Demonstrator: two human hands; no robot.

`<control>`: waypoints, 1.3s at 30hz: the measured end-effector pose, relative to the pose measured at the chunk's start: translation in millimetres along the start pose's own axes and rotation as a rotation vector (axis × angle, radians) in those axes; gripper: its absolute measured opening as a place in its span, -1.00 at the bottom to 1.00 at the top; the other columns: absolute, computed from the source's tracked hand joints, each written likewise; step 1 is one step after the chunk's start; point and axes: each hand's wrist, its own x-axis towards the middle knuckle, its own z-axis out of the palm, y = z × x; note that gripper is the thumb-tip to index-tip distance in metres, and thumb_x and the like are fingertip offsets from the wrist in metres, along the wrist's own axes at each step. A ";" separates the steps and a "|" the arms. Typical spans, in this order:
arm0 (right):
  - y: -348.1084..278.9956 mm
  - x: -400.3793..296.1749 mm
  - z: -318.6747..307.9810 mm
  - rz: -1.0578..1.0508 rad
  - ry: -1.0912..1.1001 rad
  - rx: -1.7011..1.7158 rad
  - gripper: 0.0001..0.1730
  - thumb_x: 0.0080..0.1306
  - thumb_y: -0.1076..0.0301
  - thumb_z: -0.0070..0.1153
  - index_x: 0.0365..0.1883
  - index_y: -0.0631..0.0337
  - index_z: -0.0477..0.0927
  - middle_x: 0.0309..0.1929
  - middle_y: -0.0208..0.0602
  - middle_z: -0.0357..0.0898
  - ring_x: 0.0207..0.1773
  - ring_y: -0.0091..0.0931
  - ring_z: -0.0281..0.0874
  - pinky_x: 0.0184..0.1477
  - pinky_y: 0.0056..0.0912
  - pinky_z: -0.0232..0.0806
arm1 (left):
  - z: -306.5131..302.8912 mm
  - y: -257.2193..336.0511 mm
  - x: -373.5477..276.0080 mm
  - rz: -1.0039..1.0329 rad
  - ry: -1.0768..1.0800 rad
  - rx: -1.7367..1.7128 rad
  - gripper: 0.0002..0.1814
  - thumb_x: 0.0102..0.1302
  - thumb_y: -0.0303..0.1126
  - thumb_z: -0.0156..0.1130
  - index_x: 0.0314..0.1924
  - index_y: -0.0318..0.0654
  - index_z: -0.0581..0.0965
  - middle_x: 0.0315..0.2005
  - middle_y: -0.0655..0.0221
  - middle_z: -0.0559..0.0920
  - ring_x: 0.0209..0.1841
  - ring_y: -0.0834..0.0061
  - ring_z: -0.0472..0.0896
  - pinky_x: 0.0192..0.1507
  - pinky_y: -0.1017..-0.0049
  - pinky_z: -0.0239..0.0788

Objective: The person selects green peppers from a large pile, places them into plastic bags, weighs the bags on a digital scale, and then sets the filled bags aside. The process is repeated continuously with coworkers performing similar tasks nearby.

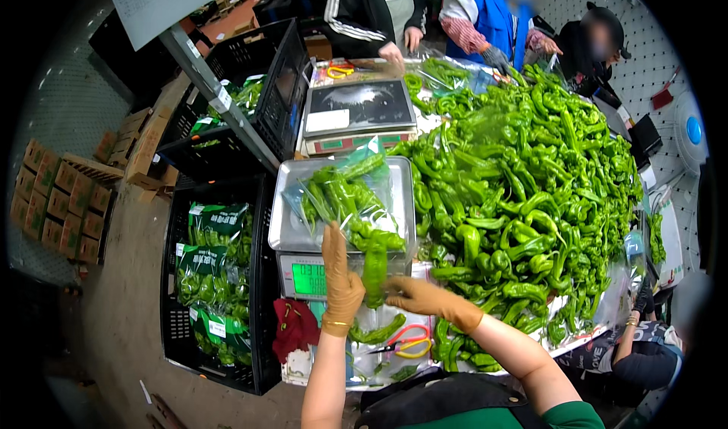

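My left hand, in a tan glove, is raised at the near edge of the scale's metal tray, its fingers straight and holding nothing. A clear plastic bag of long green peppers lies on the tray. Between my hands, one green pepper hangs over the tray's near edge. The gloved fingertips of my right hand are beside its lower end; blur hides whether they grip it. Below the tray, the scale's display glows green.
A large heap of green peppers covers the table's right. Scissors, a loose pepper and a dark red cloth lie near me. At left, a black crate holds bagged peppers. A second scale stands beyond; several people work around the table.
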 end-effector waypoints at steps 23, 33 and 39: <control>-37.6 115.0 -5.5 -0.269 0.658 -0.482 -0.33 0.00 0.38 0.30 0.12 0.31 0.40 0.02 0.20 0.39 0.01 0.06 0.40 -0.01 -0.04 0.32 | -22.5 3.9 -7.2 0.174 -0.100 0.273 -0.07 -0.12 -0.87 -0.19 0.36 -0.12 0.31 0.39 0.33 0.26 0.48 0.02 -0.01 0.45 0.15 -0.14; 40.7 -7.7 57.4 -0.323 -0.028 -0.696 -0.68 0.08 0.33 0.21 -0.15 0.10 0.57 -0.16 -0.30 0.52 -0.01 -0.31 0.43 -0.04 -0.25 0.35 | -38.1 -14.7 -40.2 0.039 -0.004 0.303 -0.30 0.00 -0.86 -0.09 -0.01 0.07 0.66 0.36 0.27 0.29 0.46 0.06 0.08 0.45 0.10 -0.22; 77.0 -28.7 86.3 -0.106 -0.027 -0.853 -0.66 0.00 0.32 0.21 -0.19 0.09 0.60 -0.15 -0.37 0.53 0.01 -0.35 0.43 -0.02 -0.27 0.33 | -41.3 -8.2 -41.9 -0.090 0.001 0.321 -0.46 0.16 -0.77 0.03 -0.05 0.07 0.67 0.39 0.24 0.25 0.45 0.05 0.08 0.44 0.22 -0.13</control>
